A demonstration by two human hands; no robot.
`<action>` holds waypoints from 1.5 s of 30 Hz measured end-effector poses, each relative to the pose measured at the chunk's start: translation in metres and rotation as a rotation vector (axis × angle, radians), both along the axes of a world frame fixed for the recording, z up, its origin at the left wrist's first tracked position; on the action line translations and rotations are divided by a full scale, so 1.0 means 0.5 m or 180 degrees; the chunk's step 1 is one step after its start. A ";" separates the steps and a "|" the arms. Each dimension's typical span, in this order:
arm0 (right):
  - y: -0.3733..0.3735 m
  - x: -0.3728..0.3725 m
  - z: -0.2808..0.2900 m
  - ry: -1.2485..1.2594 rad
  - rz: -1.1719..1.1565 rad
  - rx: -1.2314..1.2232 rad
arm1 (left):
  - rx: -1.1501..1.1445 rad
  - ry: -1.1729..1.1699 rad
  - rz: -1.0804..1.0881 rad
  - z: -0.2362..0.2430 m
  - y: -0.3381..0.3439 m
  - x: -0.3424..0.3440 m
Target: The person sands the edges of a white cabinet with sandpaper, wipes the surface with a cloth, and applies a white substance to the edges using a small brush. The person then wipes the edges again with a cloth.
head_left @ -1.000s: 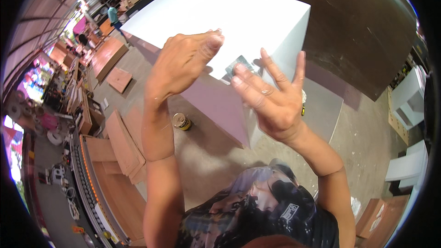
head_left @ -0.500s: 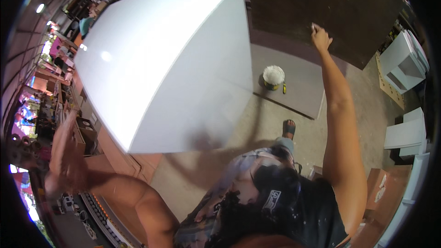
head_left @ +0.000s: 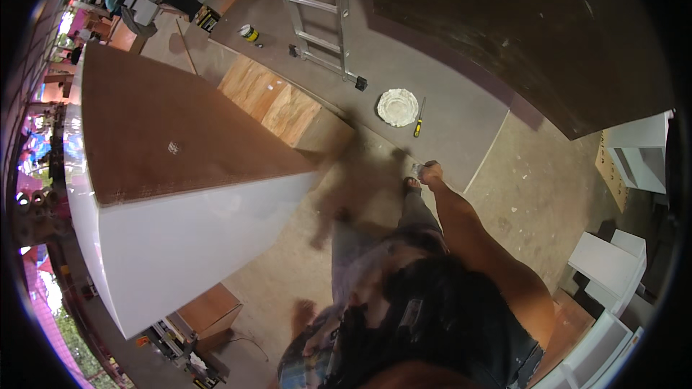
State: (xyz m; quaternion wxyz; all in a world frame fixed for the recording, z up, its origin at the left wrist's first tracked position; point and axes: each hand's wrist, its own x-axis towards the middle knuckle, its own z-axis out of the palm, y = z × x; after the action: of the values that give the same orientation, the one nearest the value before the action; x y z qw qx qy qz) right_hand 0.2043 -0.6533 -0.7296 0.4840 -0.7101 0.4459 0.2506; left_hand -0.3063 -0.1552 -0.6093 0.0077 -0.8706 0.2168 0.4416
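My right hand (head_left: 431, 173) is closed, low beside my right foot, around a small greyish thing (head_left: 417, 170) whose kind I cannot make out. My left hand (head_left: 303, 311) seems to be the blurred shape beside my shirt; its fingers are smeared. Ahead of the right hand, a round tub of white paste (head_left: 397, 107) stands on a grey board (head_left: 461, 115), and a screwdriver (head_left: 419, 127) with a yellow and black handle lies beside it. To the left is a large box-like piece with a brown face (head_left: 173, 122) and a glossy white side (head_left: 194, 238).
An aluminium ladder (head_left: 311, 3) stands on the grey board. A wooden box (head_left: 270, 97) lies behind the large piece. A large dark brown panel (head_left: 504, 29) fills the upper right. White furniture parts (head_left: 609, 259) stand at right, and a small can (head_left: 249, 32) is farther off.
My right hand has come down from near the dark panel to beside my foot. My left hand has left the far left. The large white piece now shows its brown face, farther left in view.
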 end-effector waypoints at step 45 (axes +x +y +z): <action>0.141 -0.247 0.105 -0.1089 1.1050 -0.0568 | -0.6970 -0.3993 0.8628 0.061 -0.905 0.075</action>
State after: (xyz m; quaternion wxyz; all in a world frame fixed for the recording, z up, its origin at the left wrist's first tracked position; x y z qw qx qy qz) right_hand 0.0806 -0.5826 -0.6769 0.3225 0.3608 0.8068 -0.3389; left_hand -0.2687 -0.6079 -0.5789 0.7367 0.0592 0.4240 0.5235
